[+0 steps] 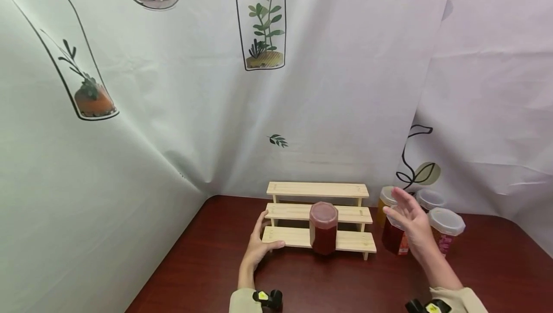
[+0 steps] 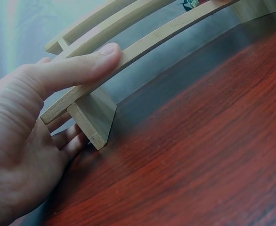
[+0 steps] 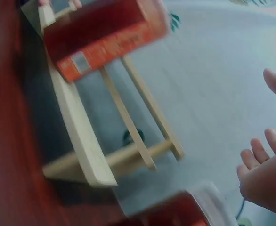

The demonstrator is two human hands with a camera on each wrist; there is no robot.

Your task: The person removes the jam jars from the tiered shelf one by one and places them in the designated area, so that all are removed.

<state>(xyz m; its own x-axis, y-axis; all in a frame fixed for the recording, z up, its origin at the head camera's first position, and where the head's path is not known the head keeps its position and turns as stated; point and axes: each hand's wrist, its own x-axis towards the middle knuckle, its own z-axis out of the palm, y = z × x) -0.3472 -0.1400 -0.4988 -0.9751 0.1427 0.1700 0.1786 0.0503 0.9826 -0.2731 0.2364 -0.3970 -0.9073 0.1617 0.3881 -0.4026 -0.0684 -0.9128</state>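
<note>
A three-tiered pale wooden rack [image 1: 317, 188] stands on the table. My left hand [image 1: 258, 248] holds its left end. In the left wrist view my left thumb [image 2: 93, 63] lies on the lowest board, with other fingers partly hidden behind. At the lowest tier stands a dark red jar [image 1: 324, 234] with a clear lid; an orange label [image 3: 105, 52] shows in the right wrist view. My right hand [image 1: 412, 224] is raised with thumb and fingers apart and nothing between them. It partly covers another dark red jar [image 1: 392, 238] right of the rack.
Near that jar are an amber jar [image 1: 382, 205], a clear-lidded jar [image 1: 430, 198] and a pale-lidded jar with a pink label [image 1: 447, 224]. The dark red-brown tabletop [image 1: 194, 274] ends against a white plant-print curtain [image 1: 345, 111] at back and sides.
</note>
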